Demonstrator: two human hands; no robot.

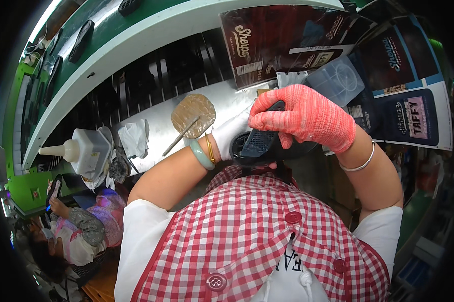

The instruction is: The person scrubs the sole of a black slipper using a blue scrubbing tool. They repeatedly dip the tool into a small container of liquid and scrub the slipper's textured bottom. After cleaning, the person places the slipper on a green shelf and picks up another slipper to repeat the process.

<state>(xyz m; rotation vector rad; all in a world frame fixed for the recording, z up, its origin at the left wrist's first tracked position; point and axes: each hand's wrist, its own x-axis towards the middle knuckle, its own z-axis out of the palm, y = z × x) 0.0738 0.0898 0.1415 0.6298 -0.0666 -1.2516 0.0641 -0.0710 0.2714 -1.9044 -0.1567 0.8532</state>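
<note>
My left hand (229,133), in a white glove, supports a black shoe sole (236,152) close to my apron. Its fingers are mostly hidden; a bare fingertip shows below the sole. My right hand (305,118), in a coral knitted glove, is closed in a pinch on the upper end of a dark, flat piece with a mesh-like texture (258,143). That piece is tilted, its lower end resting in the rounded end of the sole. The rest of the sole runs under my right hand.
Left of my hands lie a round brown wrapped disc (193,113) with a thin stick (180,136), crumpled white paper (134,138) and a squeeze bottle (83,152). Printed boxes (413,113) and a clear plastic container (336,80) stand right. A green conveyor (103,27) carries dark soles. Someone sits at left.
</note>
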